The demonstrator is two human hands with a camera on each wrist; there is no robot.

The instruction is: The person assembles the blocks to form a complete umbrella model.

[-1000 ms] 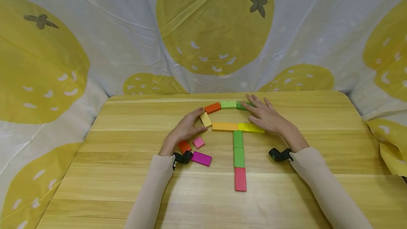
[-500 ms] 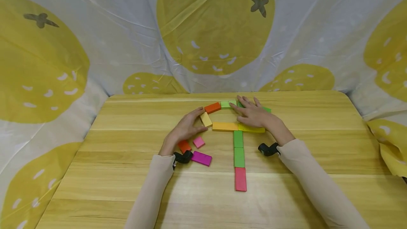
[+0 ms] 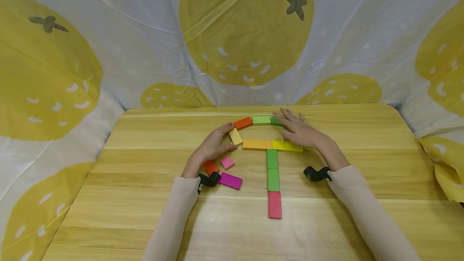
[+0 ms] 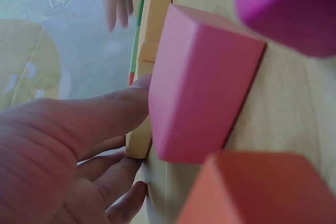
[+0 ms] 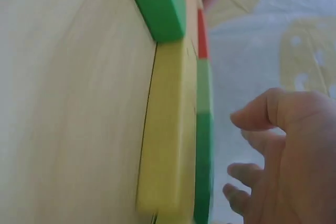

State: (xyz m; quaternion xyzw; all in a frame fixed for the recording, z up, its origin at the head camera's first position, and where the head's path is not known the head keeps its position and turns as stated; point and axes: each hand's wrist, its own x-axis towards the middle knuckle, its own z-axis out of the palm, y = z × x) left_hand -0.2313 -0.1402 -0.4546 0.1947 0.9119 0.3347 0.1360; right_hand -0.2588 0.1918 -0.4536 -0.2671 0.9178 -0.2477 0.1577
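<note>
My left hand (image 3: pixel 212 144) pinches a pale yellow block (image 3: pixel 235 136) at the left end of a curved row, thumb on the near side and fingers beyond it. Along that row lie an orange-red block (image 3: pixel 243 123), a light green block (image 3: pixel 262 120) and a dark green block (image 3: pixel 277 121), the last partly covered. My right hand (image 3: pixel 304 132) hovers over the row's right part, fingers spread and holding nothing; the right wrist view shows them apart from the blocks. Below the row, an orange-yellow block (image 3: pixel 257 144) and a yellow block (image 3: pixel 287 146) meet end to end.
From the middle of the straight pair, two green blocks (image 3: pixel 273 179) and a red block (image 3: pixel 274 205) run toward me. Near my left wrist lie a pink block (image 3: pixel 227 162), another orange-red block (image 3: pixel 210 167) and a magenta block (image 3: pixel 230 181). A patterned cloth (image 3: pixel 246 27) hangs behind the table.
My right hand shifts left over the green blocks, then back to the right. The left hand keeps its hold on the pale yellow block, and the blocks stay where they were.
</note>
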